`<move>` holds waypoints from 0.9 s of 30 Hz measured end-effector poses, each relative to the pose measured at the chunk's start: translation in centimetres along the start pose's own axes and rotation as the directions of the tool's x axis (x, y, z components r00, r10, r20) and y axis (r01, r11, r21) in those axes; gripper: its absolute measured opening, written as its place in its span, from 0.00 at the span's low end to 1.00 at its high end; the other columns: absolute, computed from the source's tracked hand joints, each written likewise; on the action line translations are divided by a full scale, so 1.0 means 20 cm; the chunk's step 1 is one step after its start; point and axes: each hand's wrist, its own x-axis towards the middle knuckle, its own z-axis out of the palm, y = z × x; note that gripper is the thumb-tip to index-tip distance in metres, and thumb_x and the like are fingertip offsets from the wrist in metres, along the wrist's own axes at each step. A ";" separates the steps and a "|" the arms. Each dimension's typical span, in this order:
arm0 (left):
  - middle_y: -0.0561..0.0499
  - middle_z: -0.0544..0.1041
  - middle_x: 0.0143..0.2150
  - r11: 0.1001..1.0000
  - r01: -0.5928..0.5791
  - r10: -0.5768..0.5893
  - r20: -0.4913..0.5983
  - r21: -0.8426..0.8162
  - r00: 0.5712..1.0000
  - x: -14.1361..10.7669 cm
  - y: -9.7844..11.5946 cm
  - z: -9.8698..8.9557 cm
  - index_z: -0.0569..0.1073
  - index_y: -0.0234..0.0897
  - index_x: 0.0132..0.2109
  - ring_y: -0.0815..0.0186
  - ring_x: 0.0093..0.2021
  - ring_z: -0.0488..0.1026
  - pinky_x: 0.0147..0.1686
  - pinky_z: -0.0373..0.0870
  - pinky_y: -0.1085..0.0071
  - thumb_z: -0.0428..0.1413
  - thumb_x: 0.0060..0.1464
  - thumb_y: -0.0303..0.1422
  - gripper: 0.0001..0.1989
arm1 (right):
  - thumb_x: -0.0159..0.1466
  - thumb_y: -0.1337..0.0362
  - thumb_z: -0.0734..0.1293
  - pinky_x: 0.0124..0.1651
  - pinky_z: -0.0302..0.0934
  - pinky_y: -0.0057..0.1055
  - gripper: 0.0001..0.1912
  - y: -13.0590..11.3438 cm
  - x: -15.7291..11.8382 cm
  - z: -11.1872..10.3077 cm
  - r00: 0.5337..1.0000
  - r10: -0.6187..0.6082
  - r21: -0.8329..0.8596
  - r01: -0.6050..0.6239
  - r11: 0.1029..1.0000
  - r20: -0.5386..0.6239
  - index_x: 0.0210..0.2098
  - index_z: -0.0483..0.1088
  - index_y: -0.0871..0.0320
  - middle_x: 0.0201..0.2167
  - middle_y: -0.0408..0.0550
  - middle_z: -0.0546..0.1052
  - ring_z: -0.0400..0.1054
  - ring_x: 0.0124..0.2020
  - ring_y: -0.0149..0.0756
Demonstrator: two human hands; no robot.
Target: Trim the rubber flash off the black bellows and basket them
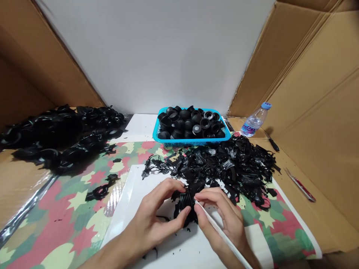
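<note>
Thumb and fingers of my left hand [153, 216] are closed around a black ribbed rubber part [185, 201], lying sideways over the white sheet [123, 209]. My right hand [228, 216] pinches a long, slim white tool [224, 236] like a pen; its tip is at the right end of the rubber part, hidden by the fingers, so its kind does not show. Dark rubber flash surrounds the part under both hands. Just beyond them spreads a large heap of torn black rubber scraps [224, 164].
A blue plastic basket [193, 141] of black ribbed caps stands at the back. More black rubber pieces [70, 130] pile up at left. On the right are a water bottle [255, 120], a black-handled tool [273, 145] and a red-handled cutter [301, 186]. Cardboard walls [316, 112] flank the table.
</note>
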 end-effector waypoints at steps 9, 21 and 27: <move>0.53 0.83 0.49 0.986 -0.095 0.103 -0.048 0.138 0.994 -0.01 -0.01 -0.01 0.73 0.52 0.57 0.59 0.47 0.83 0.49 0.82 0.68 0.66 0.64 0.25 0.20 | 0.79 0.66 0.66 0.56 0.76 0.22 0.20 0.01 0.02 -0.02 0.985 0.131 0.011 -0.133 0.991 0.112 0.67 0.71 0.43 0.60 0.44 0.80 0.81 0.50 0.30; 0.52 0.83 0.43 0.983 0.112 -0.127 -0.091 -0.147 0.988 -0.04 0.00 0.02 0.78 0.44 0.44 0.62 0.44 0.83 0.49 0.82 0.75 0.66 0.55 0.23 0.12 | 0.80 0.71 0.61 0.54 0.77 0.27 0.16 0.05 0.05 0.08 0.995 -0.025 -0.166 0.009 0.986 -0.093 0.62 0.73 0.51 0.47 0.48 0.84 0.82 0.48 0.35; 0.50 0.80 0.49 0.903 0.274 -0.278 0.036 -0.332 0.960 -0.03 -0.01 -0.01 0.76 0.47 0.56 0.61 0.50 0.81 0.53 0.78 0.74 0.65 0.66 0.36 0.13 | 0.77 0.69 0.64 0.48 0.79 0.27 0.14 0.06 0.04 0.04 0.979 0.018 -0.248 -0.069 0.966 -0.201 0.57 0.77 0.51 0.46 0.47 0.86 0.84 0.42 0.36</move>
